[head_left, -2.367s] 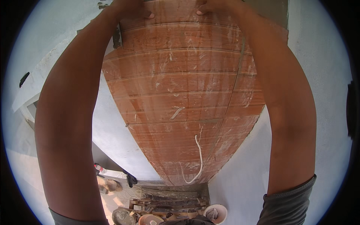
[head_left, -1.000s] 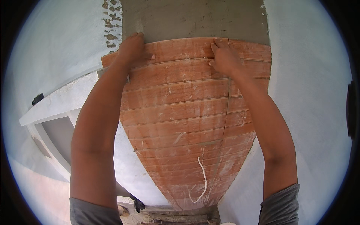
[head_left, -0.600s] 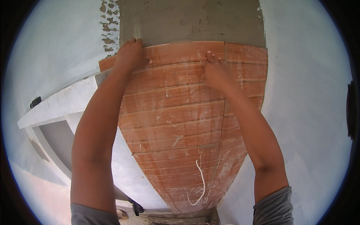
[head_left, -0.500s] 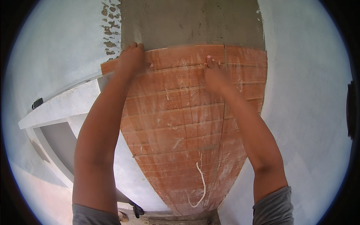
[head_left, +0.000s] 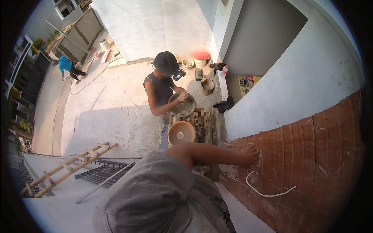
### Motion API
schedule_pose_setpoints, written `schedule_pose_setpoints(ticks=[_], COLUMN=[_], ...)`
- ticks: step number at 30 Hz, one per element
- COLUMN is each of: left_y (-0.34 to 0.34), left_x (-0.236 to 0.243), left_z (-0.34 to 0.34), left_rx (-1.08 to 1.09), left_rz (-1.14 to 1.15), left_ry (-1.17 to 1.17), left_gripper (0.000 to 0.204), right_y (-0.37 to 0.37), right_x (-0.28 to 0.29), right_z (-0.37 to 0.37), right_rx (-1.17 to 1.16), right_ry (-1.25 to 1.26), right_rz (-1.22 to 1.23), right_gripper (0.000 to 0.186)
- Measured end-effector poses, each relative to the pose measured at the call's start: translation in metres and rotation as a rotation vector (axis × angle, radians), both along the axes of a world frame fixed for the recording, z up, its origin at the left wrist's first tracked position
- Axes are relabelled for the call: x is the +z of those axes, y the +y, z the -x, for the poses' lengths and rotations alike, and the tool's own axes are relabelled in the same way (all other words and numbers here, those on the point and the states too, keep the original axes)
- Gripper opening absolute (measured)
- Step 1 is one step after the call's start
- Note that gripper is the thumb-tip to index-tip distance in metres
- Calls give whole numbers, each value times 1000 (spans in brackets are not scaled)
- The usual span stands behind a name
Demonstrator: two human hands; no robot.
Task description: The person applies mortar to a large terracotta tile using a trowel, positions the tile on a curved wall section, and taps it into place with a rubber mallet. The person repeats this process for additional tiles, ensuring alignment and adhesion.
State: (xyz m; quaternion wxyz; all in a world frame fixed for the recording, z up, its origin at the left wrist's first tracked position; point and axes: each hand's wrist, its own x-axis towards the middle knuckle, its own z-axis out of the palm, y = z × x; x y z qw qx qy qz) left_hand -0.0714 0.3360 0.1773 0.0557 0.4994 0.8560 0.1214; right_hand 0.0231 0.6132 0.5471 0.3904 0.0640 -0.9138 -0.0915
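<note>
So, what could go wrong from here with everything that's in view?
The thin white cable hanging loose against the reddish-brown, plank-patterned tile wall could get snagged by a passing arm. The thin pale cord lying in loops on the light-coloured hard floor beside the co-worker in a dark sleeveless top might trip someone. And the round orange basin stands open-topped near that person, so a knock could tip it.

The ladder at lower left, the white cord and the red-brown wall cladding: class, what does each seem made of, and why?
Ladder: probably bamboo or wood, matte; pale, roundish rails.
White cord: perhaps plastic, smooth; it hangs in a curve.
Wall cladding: tile or wood, dullish; its grooved, smeared face leaves that open.
</note>
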Motion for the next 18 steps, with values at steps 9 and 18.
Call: schedule_pose_setpoints(ticks=[9, 18], left_y=[-518, -486], left_x=[-165, -254], left_z=[-286, -405], left_rx=[1490, 1670], left_rz=[812, 225], left_ry=[-821, -1161], left_gripper=[31, 67], right_y=[-180, -264], right_x=[-325, -361], right_z=[14, 46], right_rx=[386, 527], right_ry=[-878, -1037], right_rz=[414, 440], right_gripper=[34, 37])
